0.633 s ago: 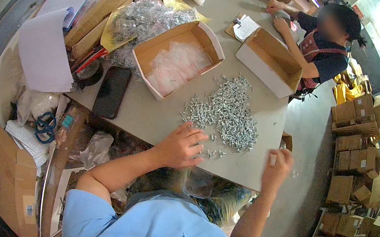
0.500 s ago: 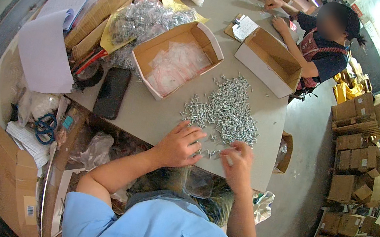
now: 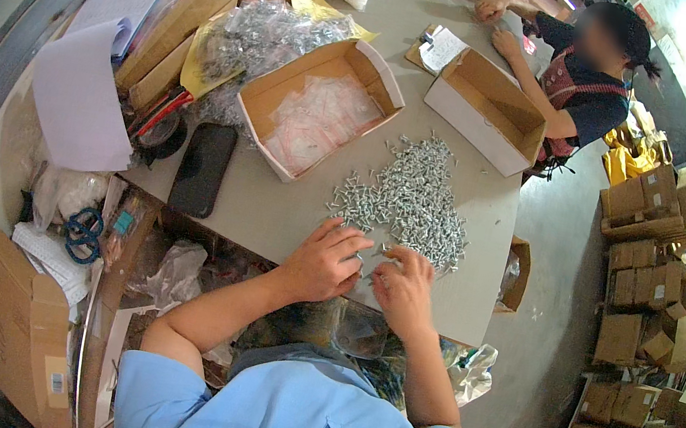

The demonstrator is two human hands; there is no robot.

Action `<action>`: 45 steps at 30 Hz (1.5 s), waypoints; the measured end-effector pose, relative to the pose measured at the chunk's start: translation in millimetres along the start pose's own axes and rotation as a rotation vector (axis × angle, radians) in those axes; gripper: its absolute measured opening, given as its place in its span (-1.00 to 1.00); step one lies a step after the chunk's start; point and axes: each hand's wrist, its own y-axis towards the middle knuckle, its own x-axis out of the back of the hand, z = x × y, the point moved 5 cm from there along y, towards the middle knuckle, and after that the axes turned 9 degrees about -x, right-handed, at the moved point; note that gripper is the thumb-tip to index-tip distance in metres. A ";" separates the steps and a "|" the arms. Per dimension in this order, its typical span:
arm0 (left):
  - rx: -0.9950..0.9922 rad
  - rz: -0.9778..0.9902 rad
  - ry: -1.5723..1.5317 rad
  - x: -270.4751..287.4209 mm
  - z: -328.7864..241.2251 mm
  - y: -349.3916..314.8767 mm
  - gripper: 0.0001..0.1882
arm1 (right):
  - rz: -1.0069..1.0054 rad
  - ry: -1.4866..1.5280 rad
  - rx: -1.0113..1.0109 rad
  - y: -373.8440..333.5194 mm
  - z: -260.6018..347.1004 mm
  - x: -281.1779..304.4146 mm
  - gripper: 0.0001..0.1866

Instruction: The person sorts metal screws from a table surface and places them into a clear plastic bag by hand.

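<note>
A loose pile of small silver screws [image 3: 423, 196] lies on the grey table in front of me. At the near side of the pile, my left hand [image 3: 324, 263] rests low over the table edge. Its fingers are curled, and a bit of silver metal shows at the fingertips. Close beside it, my right hand [image 3: 405, 290] is bent in with thumb and fingers drawn together. Whatever those fingers hold is hidden. A narrow gap separates the two hands.
Beyond the pile are an open carton of clear plastic bags [image 3: 322, 120] and an empty white box [image 3: 487, 111]. A black phone [image 3: 203, 170] lies left. Across the table a co-worker [image 3: 586, 91] sits. Cardboard boxes [image 3: 639, 263] are stacked at right.
My right hand has moved left toward my left hand, covering the few screws that lay between them, and its fingers have drawn together. My left hand has barely moved.
</note>
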 end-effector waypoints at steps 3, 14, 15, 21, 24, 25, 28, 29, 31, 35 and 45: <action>0.038 -0.073 -0.001 -2.3 2.3 -3.7 -0.74 | -0.221 0.168 -0.264 -17.5 -79.1 38.8 -0.78; 0.070 -0.072 -0.007 -1.6 2.5 2.4 -0.65 | -0.103 -0.024 -0.337 -51.9 -89.8 52.0 -0.85; 0.077 -0.066 -0.002 -1.0 2.6 2.8 -0.66 | -0.087 -0.079 -0.298 -51.0 -80.0 46.6 -0.86; 0.076 -0.048 0.032 1.5 0.3 5.4 -0.66 | -0.192 -0.255 -0.143 -57.1 -69.4 33.5 -0.89; 0.065 -0.055 0.015 1.0 0.2 6.2 -0.63 | -0.207 -0.242 -0.122 -58.8 -72.9 33.0 -0.88; 0.071 -0.033 0.011 -0.9 1.1 5.8 -0.59 | -0.206 -0.230 -0.118 -59.2 -75.7 32.9 -0.88; 0.102 0.054 0.009 -3.9 3.4 8.2 -0.48 | -0.387 -0.294 -0.285 -68.8 -133.5 60.6 -0.84; 0.125 0.098 0.012 -5.1 2.7 11.0 -0.43 | -0.496 -0.356 -0.386 -66.7 -150.6 79.1 -0.82; 0.135 0.189 0.032 -9.4 1.3 15.0 -0.36 | -0.740 -0.376 -0.528 -57.2 -148.9 121.6 -0.80; 0.100 0.312 0.087 -17.2 1.1 15.3 -0.30 | -0.429 -0.060 -0.435 -21.6 -127.1 92.5 -0.79; 0.148 0.003 -0.030 -3.0 8.0 8.2 -0.24 | -0.009 -0.153 0.103 56.8 -29.4 -5.8 -0.89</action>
